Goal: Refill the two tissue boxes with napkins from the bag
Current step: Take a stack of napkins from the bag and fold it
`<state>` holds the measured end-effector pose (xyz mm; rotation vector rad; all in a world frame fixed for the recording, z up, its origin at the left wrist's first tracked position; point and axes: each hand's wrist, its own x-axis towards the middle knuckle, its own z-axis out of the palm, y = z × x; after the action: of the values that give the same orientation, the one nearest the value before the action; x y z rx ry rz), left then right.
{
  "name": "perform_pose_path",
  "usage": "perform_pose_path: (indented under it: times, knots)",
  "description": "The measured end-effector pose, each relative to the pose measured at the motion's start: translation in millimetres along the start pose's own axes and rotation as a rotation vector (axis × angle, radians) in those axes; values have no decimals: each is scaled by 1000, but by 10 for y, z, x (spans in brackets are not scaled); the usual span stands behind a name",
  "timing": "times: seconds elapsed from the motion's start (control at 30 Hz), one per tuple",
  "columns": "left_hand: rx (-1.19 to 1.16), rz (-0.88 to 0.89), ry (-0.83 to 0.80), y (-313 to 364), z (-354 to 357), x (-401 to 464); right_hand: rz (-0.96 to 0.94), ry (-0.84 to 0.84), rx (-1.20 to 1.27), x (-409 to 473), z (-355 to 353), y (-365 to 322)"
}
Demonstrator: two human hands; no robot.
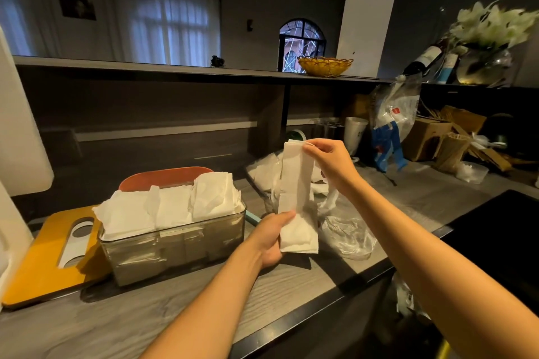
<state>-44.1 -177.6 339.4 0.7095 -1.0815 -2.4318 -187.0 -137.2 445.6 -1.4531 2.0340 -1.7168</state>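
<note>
We saw the counter point(122, 323) run grey and wood-grained across the view, and on it the box point(175, 245) lay with its long axis running left to right, its open top facing up. It was a smoky see-through tub, packed with white napkins point(172, 207) that stood on edge and rose above the rim, a few flopping over the left end. A second box point(166, 176), reddish, showed only its rounded top just behind the first, so we could not tell what it held. A yellow lid point(49, 256) with an oval slot lay flat against the left end of the clear box.

To the right of the boxes the bag point(344, 230), thin clear plastic, lay crumpled and open on the counter, with more white napkins inside it towards the back.

Between box and bag we held one folded napkin point(294, 195) stretched upright, its long axis near vertical, top leaning slightly away. It was plain white and soft, creased across the middle. Our right hand point(329, 160) pinched its top edge between thumb and forefinger, the other fingers curled loosely. Our left hand point(274, 236) gripped its lower end, thumb pressed on the front and fingers behind. The napkin hid part of the bag's mouth.

Farther right sat a white cup point(355, 132), a blue and clear packet point(390, 125) and cardboard boxes point(428, 137). On the shelf point(145, 68) above stood a yellow basket point(325, 66), a bottle point(423, 60) and white flowers point(493, 23).
</note>
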Motion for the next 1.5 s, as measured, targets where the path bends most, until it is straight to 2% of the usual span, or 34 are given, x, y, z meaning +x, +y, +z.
perform_pose_path:
  times: [0.13, 0.3, 0.37, 0.47, 0.53, 0.6, 0.67, 0.73, 0.8, 0.93, 1.07, 1.13, 1.27, 1.4, 1.5]
  knots:
    - [-80, 5, -16, 9, 0, -38, -3, -45, 4, -71, -25, 14]
    - [-192, 8, -61, 40, -34, -89, -65, -223, 56, -311, -61, -22]
    - [-285, -2, -77, 59, -64, -118, -65, -332, 20, -430, -80, -1]
    - [-314, -13, -107, 64, -81, -122, -8, -593, -52, -601, -114, 77]
    - [-296, -3, -106, 62, -69, -108, 5, -654, -68, -677, -123, 130]
    - [-235, 29, -75, 49, -49, -82, 15, -533, -17, -696, -125, 117]
    - [-132, 42, -6, 25, -7, -88, 49, -313, 72, -669, -123, 26]
    - [-73, 52, 56, 10, 22, -116, 156, -127, 198, -579, -111, -121]
    - [-91, 66, 53, 14, 18, -120, 296, -41, 294, -447, -99, -273]
    - [-131, 119, -4, 18, -4, -127, 523, -117, 667, -219, -64, -511]
    - [-91, 128, -115, 33, -2, -143, 665, -55, 933, -53, 59, -513]
    - [-88, 122, -166, 27, 0, -154, 695, -12, 923, -12, 130, -400]
    - [-3, 114, -166, -13, -13, -97, 724, 39, 845, -79, 192, -158]
    - [38, 147, -168, -39, 15, -76, 639, -83, 635, -160, 128, -52]
    - [79, 227, -69, -76, 21, -43, 558, -191, 493, -207, 18, -21]
